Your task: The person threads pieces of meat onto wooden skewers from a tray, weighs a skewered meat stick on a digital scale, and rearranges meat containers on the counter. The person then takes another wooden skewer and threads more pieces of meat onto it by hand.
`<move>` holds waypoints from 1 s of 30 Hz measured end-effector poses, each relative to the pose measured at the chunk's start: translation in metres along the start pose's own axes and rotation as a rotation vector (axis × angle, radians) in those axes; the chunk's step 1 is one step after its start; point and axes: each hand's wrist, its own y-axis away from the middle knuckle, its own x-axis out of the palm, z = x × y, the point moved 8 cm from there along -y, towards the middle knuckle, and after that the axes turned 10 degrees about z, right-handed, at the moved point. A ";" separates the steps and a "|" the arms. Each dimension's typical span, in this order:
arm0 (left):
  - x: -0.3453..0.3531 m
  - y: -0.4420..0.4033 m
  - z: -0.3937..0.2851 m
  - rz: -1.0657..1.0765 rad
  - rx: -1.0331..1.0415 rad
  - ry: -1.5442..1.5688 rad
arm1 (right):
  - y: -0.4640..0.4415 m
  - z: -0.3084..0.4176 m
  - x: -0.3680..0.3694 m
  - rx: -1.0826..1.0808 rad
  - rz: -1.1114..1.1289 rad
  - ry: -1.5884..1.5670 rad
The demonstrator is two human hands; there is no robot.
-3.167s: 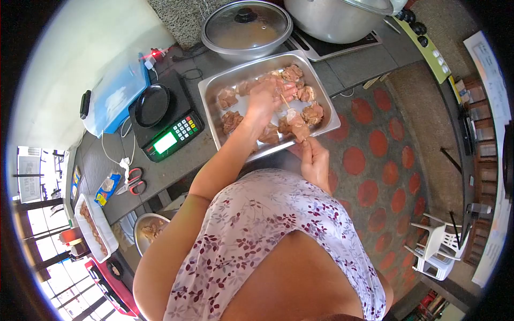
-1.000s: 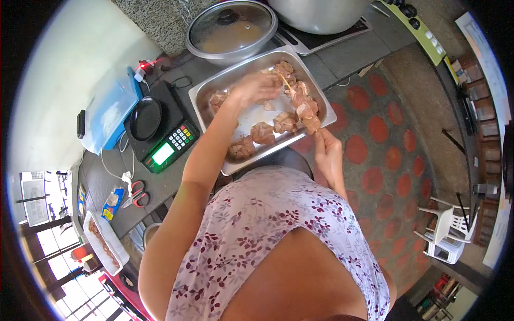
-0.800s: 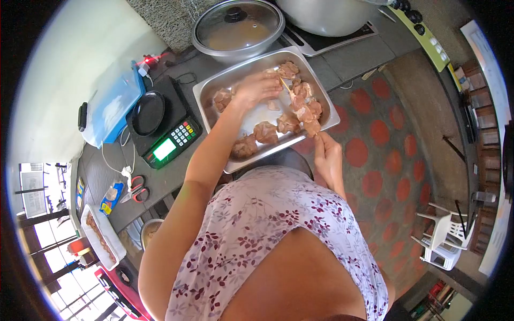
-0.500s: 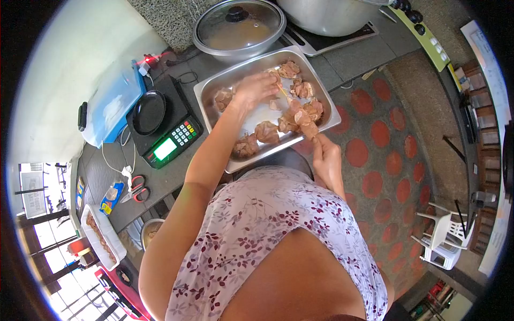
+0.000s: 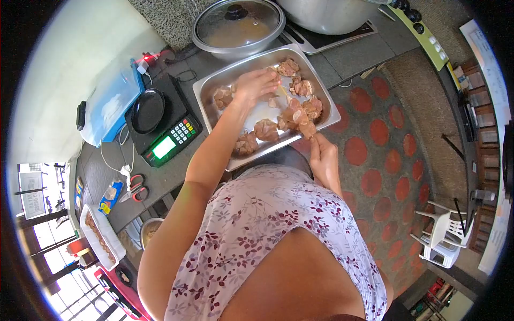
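A steel tray (image 5: pixel 203 101) lies tilted in view on the counter, with several clumps of raw meat (image 5: pixel 266 130) along its sides. Over the tray, my left hand (image 5: pixel 259 85) has its fingers closed at the upper end of a thin wooden skewer (image 5: pixel 285 92). Pieces of meat (image 5: pixel 304 124) are threaded on the skewer's lower part. My right hand (image 5: pixel 323 155), just outside the tray's near right corner, pinches the lowest piece or the skewer's tip. A small loose piece (image 5: pixel 274 102) lies on the tray floor beside my left hand.
Left of the tray stand a black scale (image 5: pixel 174 139) with a black dish (image 5: pixel 148 111), and red-handled scissors (image 5: pixel 138 188). Behind it are a lidded pan (image 5: pixel 239 27) and a large pot (image 5: pixel 332 13). A white container (image 5: pixel 101 238) of meat sits lower left.
The skewer's meat end and my right hand have shifted slightly down and left from the tray's right side. Earlier, my left hand was open-fingered over the tray; now its fingers are closer together.
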 end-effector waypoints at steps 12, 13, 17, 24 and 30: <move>-0.001 0.003 0.003 -0.078 -0.031 0.060 | 0.002 -0.005 0.001 0.029 -0.003 -0.040; 0.000 0.004 0.002 -0.078 -0.025 0.065 | 0.002 -0.001 0.000 0.016 -0.009 -0.041; 0.001 0.004 0.002 -0.069 -0.005 0.079 | 0.001 -0.006 0.002 0.006 -0.019 -0.058; 0.004 0.006 0.000 -0.082 0.015 0.064 | -0.001 -0.005 0.002 0.005 -0.025 -0.058; 0.013 0.012 0.001 -0.094 0.007 0.038 | 0.000 -0.007 0.006 -0.001 -0.053 -0.075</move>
